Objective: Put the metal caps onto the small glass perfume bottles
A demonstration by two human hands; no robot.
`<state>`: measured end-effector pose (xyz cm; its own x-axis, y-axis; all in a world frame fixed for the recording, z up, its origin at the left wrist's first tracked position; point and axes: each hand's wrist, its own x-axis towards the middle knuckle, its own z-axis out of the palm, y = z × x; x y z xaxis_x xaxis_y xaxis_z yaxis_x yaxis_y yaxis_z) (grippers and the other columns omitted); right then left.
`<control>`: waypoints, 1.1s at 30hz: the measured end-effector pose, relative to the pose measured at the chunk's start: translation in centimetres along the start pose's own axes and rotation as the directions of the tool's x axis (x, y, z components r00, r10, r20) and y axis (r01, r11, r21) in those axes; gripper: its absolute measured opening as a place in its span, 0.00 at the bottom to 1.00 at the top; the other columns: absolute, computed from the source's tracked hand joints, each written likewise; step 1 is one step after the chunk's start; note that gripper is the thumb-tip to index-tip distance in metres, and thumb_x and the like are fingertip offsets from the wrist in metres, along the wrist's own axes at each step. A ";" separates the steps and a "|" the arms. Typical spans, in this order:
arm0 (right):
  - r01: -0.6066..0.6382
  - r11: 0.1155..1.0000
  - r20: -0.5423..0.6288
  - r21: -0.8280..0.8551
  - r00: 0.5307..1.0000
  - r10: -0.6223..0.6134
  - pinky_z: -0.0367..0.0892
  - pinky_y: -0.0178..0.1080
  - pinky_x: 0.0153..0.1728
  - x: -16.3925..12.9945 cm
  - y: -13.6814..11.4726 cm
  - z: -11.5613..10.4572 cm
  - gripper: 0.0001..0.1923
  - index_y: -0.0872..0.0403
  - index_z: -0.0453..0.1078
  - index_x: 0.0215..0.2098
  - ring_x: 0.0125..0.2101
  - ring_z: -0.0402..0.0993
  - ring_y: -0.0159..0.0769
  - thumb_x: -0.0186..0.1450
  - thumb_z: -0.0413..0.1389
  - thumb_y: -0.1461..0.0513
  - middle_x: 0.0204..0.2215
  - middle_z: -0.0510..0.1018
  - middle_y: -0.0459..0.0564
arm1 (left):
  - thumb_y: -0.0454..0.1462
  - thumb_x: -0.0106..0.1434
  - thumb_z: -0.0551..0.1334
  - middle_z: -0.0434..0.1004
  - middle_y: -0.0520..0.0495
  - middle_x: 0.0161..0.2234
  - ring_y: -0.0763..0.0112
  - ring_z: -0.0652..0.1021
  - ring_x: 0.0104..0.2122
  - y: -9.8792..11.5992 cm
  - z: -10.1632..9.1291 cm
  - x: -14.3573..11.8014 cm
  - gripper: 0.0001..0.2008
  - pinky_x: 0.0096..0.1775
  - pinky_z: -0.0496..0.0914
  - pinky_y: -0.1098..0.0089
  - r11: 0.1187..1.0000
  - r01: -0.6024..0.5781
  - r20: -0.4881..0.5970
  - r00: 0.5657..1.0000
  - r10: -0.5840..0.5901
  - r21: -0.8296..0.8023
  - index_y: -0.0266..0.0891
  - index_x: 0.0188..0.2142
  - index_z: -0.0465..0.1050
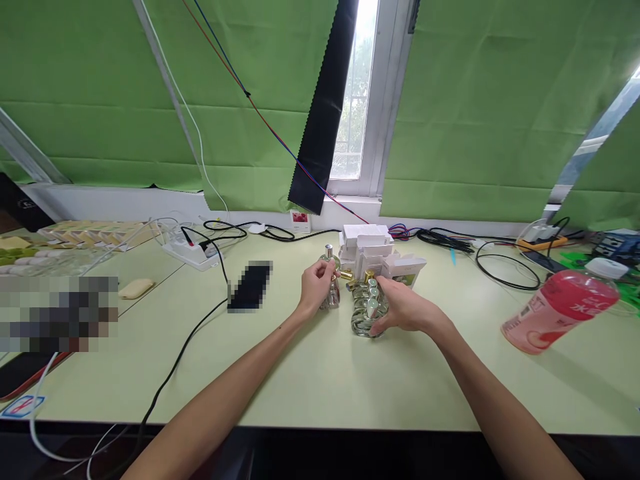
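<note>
This side of the white boxes (367,241), the left grip (315,287) pinches a glass bottle (332,299) up top; the right grip (404,307) clasps a bottle cluster (362,319) between thumb and fingers.

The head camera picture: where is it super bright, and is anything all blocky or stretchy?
In the head view, the window glares nearly white; in that view too, blocky squares cover a dark flat object and a patch at far left; also there, the pink bottle near the right edge looks stretched, probably by the wide lens.

One head-worn view, forward and down over the table (425,387).
</note>
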<state>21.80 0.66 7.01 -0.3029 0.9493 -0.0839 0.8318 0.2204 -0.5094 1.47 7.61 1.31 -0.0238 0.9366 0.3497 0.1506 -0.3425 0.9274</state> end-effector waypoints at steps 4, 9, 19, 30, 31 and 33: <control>0.019 1.000 -0.029 0.013 0.999 -0.018 0.67 0.42 0.44 0.2 0.1 0.3 0.37 0.54 0.64 0.47 0.50 0.69 0.50 0.42 0.73 0.59 0.48 0.73 0.55 | 0.55 0.64 0.58 0.77 0.47 0.26 0.74 0.70 0.21 0.0 -0.1 -0.1 0.23 0.25 0.65 0.70 1.000 -0.019 0.009 1.000 0.019 0.014 0.39 0.26 0.72; 0.027 1.000 -0.050 0.013 0.998 -0.026 0.67 0.42 0.43 0.3 0.2 0.7 0.34 0.54 0.65 0.45 0.47 0.69 0.48 0.43 0.72 0.59 0.45 0.72 0.53 | 0.55 0.64 0.58 0.77 0.49 0.25 0.75 0.68 0.20 0.2 -0.4 -0.3 0.23 0.24 0.62 0.71 0.999 -0.026 0.027 0.999 0.025 0.037 0.39 0.26 0.71; 0.055 0.997 -0.078 0.047 0.996 -0.051 0.66 0.42 0.43 0.4 -0.9 1.7 0.31 0.54 0.65 0.47 0.46 0.69 0.46 0.47 0.69 0.59 0.45 0.71 0.52 | 0.55 0.65 0.57 0.75 0.49 0.25 0.75 0.66 0.20 0.7 -1.4 -1.0 0.23 0.26 0.62 0.71 0.995 -0.046 0.073 0.997 0.039 0.093 0.39 0.25 0.71; 0.154 0.980 -0.140 0.127 0.981 -0.136 0.65 0.44 0.49 1.1 -1.5 3.0 0.37 0.52 0.64 0.56 0.52 0.68 0.48 0.50 0.67 0.60 0.50 0.71 0.55 | 0.54 0.65 0.57 0.74 0.50 0.25 0.74 0.65 0.20 0.8 -3.0 -1.4 0.23 0.25 0.60 0.70 0.985 -0.065 0.085 0.995 0.052 0.158 0.39 0.25 0.70; 0.153 0.980 -0.142 0.129 0.981 -0.135 0.65 0.45 0.50 1.2 -1.6 3.1 0.37 0.52 0.63 0.56 0.53 0.67 0.48 0.50 0.67 0.59 0.51 0.71 0.55 | 0.54 0.65 0.57 0.74 0.50 0.24 0.74 0.65 0.20 0.8 -3.2 -1.5 0.23 0.25 0.60 0.70 0.984 -0.068 0.086 0.995 0.054 0.163 0.39 0.25 0.70; 0.160 0.978 -0.145 0.133 0.979 -0.140 0.65 0.45 0.50 1.4 -1.9 3.3 0.38 0.52 0.62 0.57 0.54 0.67 0.48 0.50 0.66 0.59 0.53 0.70 0.56 | 0.54 0.66 0.56 0.73 0.50 0.24 0.75 0.64 0.20 0.8 -3.5 -1.6 0.23 0.25 0.59 0.70 0.983 -0.070 0.087 0.995 0.056 0.172 0.39 0.25 0.70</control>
<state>18.28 0.81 5.08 -0.3461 0.9314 0.1131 0.7036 0.3374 -0.6254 -1.87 5.58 1.94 0.0711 0.9189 0.3879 0.3198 -0.3894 0.8638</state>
